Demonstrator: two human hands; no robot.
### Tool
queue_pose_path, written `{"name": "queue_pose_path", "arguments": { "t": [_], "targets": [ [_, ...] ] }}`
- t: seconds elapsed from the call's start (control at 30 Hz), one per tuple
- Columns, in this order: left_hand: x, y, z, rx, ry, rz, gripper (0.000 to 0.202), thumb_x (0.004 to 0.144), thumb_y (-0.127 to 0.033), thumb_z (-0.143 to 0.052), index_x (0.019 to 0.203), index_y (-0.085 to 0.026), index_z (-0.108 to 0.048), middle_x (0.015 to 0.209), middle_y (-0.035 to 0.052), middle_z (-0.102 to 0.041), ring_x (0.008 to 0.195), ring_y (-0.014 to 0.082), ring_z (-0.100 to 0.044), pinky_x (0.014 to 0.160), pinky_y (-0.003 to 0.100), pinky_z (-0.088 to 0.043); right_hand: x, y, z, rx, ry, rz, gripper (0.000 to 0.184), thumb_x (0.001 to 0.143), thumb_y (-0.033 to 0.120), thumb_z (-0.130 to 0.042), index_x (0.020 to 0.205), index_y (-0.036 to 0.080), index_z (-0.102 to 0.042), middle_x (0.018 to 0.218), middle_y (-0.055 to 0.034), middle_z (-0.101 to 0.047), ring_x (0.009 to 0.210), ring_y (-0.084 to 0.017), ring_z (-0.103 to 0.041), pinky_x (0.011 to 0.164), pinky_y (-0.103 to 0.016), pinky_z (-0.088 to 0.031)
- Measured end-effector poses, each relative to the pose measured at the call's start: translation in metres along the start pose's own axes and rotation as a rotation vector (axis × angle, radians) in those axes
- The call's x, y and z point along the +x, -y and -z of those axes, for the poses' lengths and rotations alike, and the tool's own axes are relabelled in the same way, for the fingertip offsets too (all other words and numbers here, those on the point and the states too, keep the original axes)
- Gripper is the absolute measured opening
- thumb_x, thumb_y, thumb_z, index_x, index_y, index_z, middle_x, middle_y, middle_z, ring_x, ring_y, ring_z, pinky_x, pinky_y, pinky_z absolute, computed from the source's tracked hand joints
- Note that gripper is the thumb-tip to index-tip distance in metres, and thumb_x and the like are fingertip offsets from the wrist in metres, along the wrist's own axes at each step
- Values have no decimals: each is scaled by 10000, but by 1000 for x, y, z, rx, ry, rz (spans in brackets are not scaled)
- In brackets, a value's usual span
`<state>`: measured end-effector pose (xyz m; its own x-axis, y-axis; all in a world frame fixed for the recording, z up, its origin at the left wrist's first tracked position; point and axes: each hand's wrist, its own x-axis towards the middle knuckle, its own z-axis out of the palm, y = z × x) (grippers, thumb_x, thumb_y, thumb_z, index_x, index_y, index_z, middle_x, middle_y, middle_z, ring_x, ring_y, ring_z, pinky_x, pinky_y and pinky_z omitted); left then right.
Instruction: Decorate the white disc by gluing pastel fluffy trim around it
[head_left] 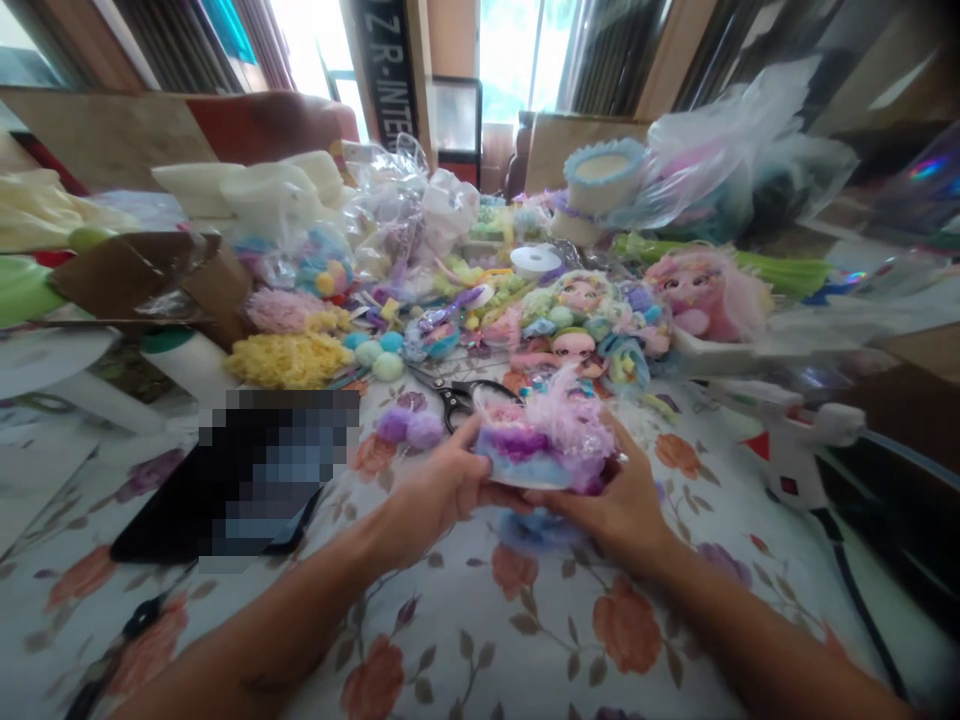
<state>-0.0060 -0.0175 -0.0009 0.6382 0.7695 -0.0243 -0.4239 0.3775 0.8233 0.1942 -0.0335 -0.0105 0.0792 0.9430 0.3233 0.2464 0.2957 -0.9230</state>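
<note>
Between my two hands is a fluffy pastel craft piece (525, 455), with a pale rim, blue and purple fuzz and a tuft of pink feathery trim. My left hand (446, 475) grips its left side, thumb on the edge. On the right, my right hand (626, 505) wraps round the other side, its thumb at the lower front edge. Blue fluff (540, 530) shows just below the piece; whether it is attached I cannot tell. Black-handled scissors (456, 398) lie right behind my left hand, beside purple pompoms (411, 427).
A glue gun (795, 440) with a cord stands at the right. To the left lie a dark tablet-like device (172, 490) and yellow trim (289, 358). Dolls (574, 345), a ribbon spool (535, 260) and plastic bags (450, 205) crowd the back of the flowered tablecloth (442, 620).
</note>
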Motion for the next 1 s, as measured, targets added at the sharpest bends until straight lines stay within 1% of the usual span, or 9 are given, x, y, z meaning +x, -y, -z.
{"name": "queue_pose_path", "arguments": {
  "t": [0.13,0.23,0.4,0.5,0.57,0.67,0.8,0.9,1.0],
  "targets": [
    [-2,5,-2,106,-150,-29,419,908,-347,-558,1297,-192,-549,961,95,-729,899,278,-727,765,404,-576,-3,9,-2,13,2,-70,517,522,390,-916,953,219,-688,863,-49,-736,801,-290,-715,716,-431,-614],
    [-3,8,-5,198,-267,-50,471,892,-449,-592,1294,-206,-572,918,107,-729,920,309,-718,688,388,-579,-8,9,-2,22,-22,22,445,557,365,-906,936,272,-693,819,-19,-739,709,-274,-717,657,-421,-621],
    [-4,14,-3,464,-571,-150,346,883,-469,-638,1148,-249,-673,1045,63,-720,1107,289,-639,853,365,-546,-16,-8,-1,-78,-31,413,628,558,316,-898,1125,395,-639,983,-23,-742,856,-348,-724,719,-490,-616],
    [-9,19,-4,685,-661,-227,314,972,-461,-507,1139,-265,-687,1140,48,-709,1144,279,-621,933,378,-520,-14,-8,-2,-133,-77,431,640,627,268,-844,1199,418,-598,1105,-26,-722,984,-354,-706,804,-499,-597],
    [-16,23,-7,893,-618,-369,326,1006,-370,-455,1280,-313,-620,1284,36,-666,1232,270,-587,1019,400,-491,-10,-4,-5,-164,-135,375,563,644,245,-822,1141,403,-609,1071,-21,-718,968,-334,-705,816,-482,-588],
    [-23,28,-12,1295,-344,-728,658,928,-283,-580,1541,-242,-346,1564,103,-421,1416,320,-428,1159,459,-392,-6,2,-9,-181,-180,221,468,611,256,-814,1019,364,-613,949,-10,-712,868,-312,-706,767,-461,-588],
    [-24,25,-14,1630,-29,-958,633,931,-329,-562,1519,-166,-395,1533,117,-466,1450,320,-387,1238,467,-273,-8,2,-10,-147,-176,138,433,599,316,-812,982,333,-612,908,-2,-718,788,-284,-698,720,-435,-589],
    [-23,21,-11,1574,-19,-939,694,908,-272,-584,1542,-140,-335,1548,127,-444,1462,316,-362,1242,461,-257,-12,0,-9,-120,-177,138,421,583,330,-844,925,327,-598,847,15,-707,725,-269,-691,678,-428,-594],
    [-21,22,-5,1330,-205,-810,643,928,-208,-533,1540,-209,-334,1552,119,-428,1422,309,-420,1182,451,-361,-16,-3,-7,-137,-235,97,496,566,348,-883,967,340,-592,851,12,-700,709,-278,-690,629,-446,-600]
  ]
}}
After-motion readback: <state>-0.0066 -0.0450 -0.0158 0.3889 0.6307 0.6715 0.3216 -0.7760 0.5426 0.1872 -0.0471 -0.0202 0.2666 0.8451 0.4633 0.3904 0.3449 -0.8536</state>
